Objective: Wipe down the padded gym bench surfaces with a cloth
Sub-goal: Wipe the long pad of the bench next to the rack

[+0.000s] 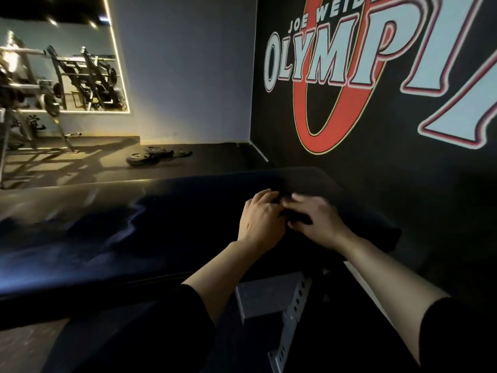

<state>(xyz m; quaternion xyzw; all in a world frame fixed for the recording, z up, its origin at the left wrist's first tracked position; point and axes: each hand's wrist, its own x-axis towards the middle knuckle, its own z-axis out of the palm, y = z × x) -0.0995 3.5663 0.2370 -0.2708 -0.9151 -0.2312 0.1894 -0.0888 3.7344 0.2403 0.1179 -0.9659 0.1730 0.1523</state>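
Both hands lie side by side right of the frame's centre, on the dark pad [166, 224] of the bench. The left hand [262, 220] rests palm down with its fingers bent, their tips on a dark cloth [295, 218] that is bunched between the two hands. The right hand [316, 220] lies over the cloth from the right, fingers spread and slightly blurred, thumb tucked against the fabric; whether either hand truly grips the cloth or only presses on it cannot be told, since the cloth is nearly the same black as the pad. Both forearms run in from the lower edge of the frame, each with a black sleeve [457, 335] pushed up.

The pad stretches from the left edge across the middle of the frame, with a dull sheen on its left part. Below the hands, at lower centre, a grey metal frame [271, 297] with a row of holes shows under the pad.

Beyond the pad, above centre left, weight plates [150, 156] lie on the dark floor. At the upper left a lit mirror [67, 57] reflects racks. The upper right is filled by a black wall with an Olympia logo [376, 60].
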